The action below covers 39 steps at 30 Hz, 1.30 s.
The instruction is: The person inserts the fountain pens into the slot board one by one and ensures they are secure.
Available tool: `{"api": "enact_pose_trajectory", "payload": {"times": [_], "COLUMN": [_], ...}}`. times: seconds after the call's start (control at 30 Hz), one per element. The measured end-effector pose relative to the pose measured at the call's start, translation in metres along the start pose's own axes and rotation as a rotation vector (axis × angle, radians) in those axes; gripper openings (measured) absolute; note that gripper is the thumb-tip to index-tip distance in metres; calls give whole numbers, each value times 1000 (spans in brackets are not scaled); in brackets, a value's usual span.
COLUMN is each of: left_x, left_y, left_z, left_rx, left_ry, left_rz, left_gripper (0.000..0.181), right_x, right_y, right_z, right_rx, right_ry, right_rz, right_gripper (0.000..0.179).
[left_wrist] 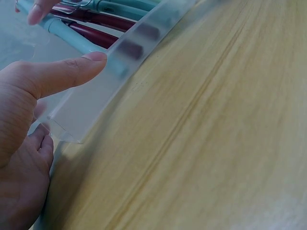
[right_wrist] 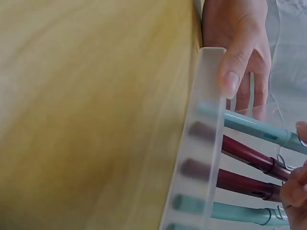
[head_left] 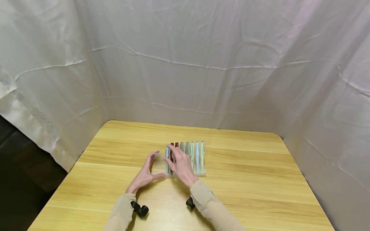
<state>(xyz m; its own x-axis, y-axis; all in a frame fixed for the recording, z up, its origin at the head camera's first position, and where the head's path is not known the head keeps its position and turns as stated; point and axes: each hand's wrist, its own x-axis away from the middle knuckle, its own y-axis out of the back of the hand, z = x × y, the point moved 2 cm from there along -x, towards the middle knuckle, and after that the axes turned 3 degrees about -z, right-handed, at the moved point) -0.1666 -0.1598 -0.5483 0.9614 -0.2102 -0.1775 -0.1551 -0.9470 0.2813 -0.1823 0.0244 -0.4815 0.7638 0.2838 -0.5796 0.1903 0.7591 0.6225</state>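
Observation:
A clear plastic pen tray [head_left: 159,164] lies on the table with several pens side by side in it. My left hand [head_left: 144,175] spans the tray's left end, its thumb on the front lip and its fingers round the side. Leftmost in the row is a light blue pen [right_wrist: 252,126]; my right hand [head_left: 182,164] pinches it near its clip end, while its lower end sits at the lip. Two dark red pens [right_wrist: 244,152] come right after it, partly under my right hand. Grey-teal pens [head_left: 187,147] follow.
Farther right in the tray are a pale green pen [head_left: 192,154], another light blue pen [head_left: 197,157] and a second pale green pen [head_left: 202,158]. The wooden table [head_left: 245,179] extends around the tray. Pale curtains [head_left: 185,64] hang behind and at both sides.

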Motion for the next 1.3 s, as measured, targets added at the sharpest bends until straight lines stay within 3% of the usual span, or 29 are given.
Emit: {"api": "enact_pose_trajectory", "payload": {"times": [0.33, 1.07, 1.3], "left_x": [0, -1, -1], "left_y": [0, 1, 0], "left_z": [0, 0, 0], "left_rx": [7, 3, 6], "left_ry": [19, 9, 15], "left_rz": [1, 8, 10], "left_gripper": [103, 103, 103], "right_x": [-10, -15, -9], "right_y": [-2, -2, 6], "right_z": [-4, -1, -3], "right_rx": [73, 120, 20], "right_ry": [-94, -137, -184], "right_rz": [146, 225, 212], "right_gripper": [57, 60, 65]}}
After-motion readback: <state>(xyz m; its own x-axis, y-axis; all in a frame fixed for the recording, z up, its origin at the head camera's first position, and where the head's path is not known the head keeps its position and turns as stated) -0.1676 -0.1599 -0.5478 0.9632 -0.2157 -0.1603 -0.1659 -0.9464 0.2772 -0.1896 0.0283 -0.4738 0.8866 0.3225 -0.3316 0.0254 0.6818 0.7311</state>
